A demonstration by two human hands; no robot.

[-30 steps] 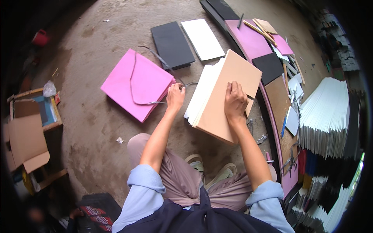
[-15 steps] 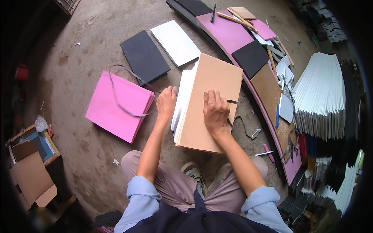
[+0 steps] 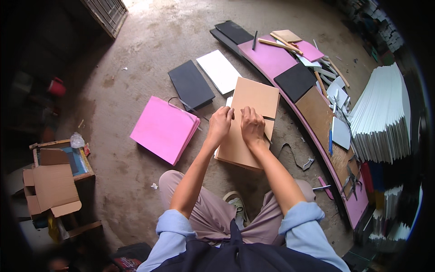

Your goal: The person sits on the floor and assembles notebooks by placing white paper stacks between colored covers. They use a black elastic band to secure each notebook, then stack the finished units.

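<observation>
A thick stack of tan sheets [image 3: 255, 93] with white edges lies on the floor before my knees. A dark strap [image 3: 268, 119] crosses its top from the right edge and runs under my right hand [image 3: 252, 126]. That hand rests on the stack with fingers curled closed over the strap. My left hand [image 3: 220, 123] is pinched closed at the stack's left edge, holding the strap's other length, whose loose end trails left toward a stack of pink sheets [image 3: 163, 127]. The exact grip of the fingertips is hidden.
A black block [image 3: 191, 84] and a white block [image 3: 219, 70] lie beyond. At right, a long pink-and-black board [image 3: 267, 56] carries sticks, scraps and scissors [image 3: 351, 181]. Tall white sheets [image 3: 380, 118] stand behind it. An opened cardboard box [image 3: 52, 186] sits at left.
My left hand has moved right, from beside the stack onto its left edge, drawing the strap along; its loop over the pink sheets has shrunk. My right hand stays on the stack.
</observation>
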